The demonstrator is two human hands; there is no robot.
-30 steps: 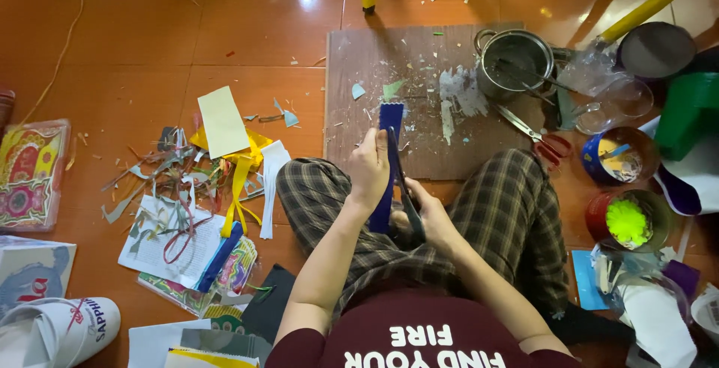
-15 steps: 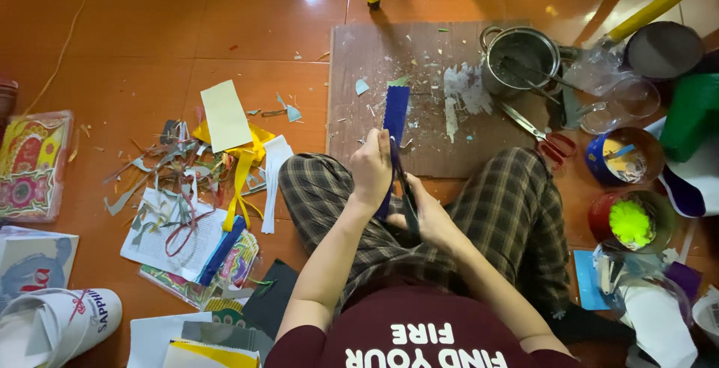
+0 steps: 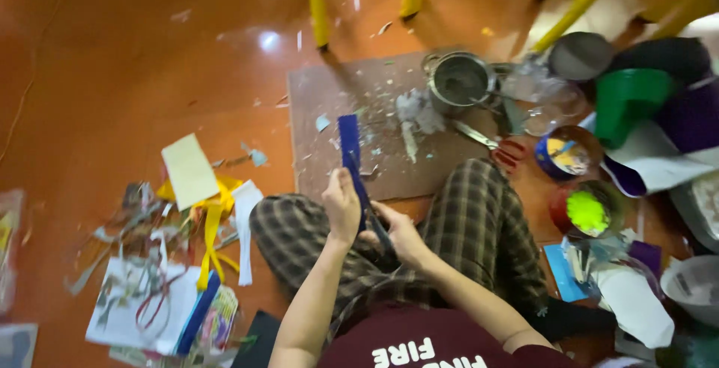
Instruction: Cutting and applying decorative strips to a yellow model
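I sit cross-legged in plaid trousers on an orange floor. My left hand (image 3: 343,207) pinches the lower part of a long dark blue paper strip (image 3: 349,142) that stands up and leans away over a brown board (image 3: 322,98). My right hand (image 3: 402,235) is just to the right of it, closed on dark scissors (image 3: 378,226) whose blades meet the strip's lower edge. The two hands almost touch above my lap.
On the board stand a metal pot (image 3: 458,80) and red-handled scissors (image 3: 500,148), with paper bits around. Bowls of colour (image 3: 567,154), a green lump in a red bowl (image 3: 588,212) and a green container (image 3: 628,97) crowd the right. Paper scraps (image 3: 150,293), a pale card (image 3: 189,169) and yellow ribbon (image 3: 213,218) lie left. Yellow legs (image 3: 317,5) stand beyond.
My view has swung and tilted, so the scene sits more to the right. Both hands stay on the blue strip and the scissors, which now lean a little more to the left.
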